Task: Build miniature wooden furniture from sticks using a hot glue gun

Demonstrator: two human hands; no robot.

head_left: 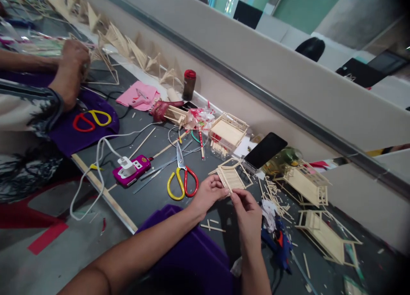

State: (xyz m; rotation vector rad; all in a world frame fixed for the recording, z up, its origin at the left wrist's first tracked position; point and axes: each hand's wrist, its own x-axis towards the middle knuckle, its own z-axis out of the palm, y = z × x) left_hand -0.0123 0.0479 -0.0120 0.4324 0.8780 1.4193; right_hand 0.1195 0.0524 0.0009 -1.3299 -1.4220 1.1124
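Note:
A small stick model [233,176], pale and built of thin wooden sticks, is held above the dark table. My left hand [209,196] pinches its near left edge between thumb and fingers. At the near corner, the fingertips of my right hand [246,206] close on the same model, close to my left thumb. Whether a separate loose stick is between those fingertips is too small to tell. Scissors [182,175] with one yellow and one red handle lie left of my left hand. Short loose sticks [214,227] lie just below my hands.
A purple power strip [132,171] with a white plug and cable sits left. Right of my hands are a blue glue gun [282,243] and more stick models [329,235]. A phone [265,150] leans behind. A co-worker's hand [75,57] works at far left.

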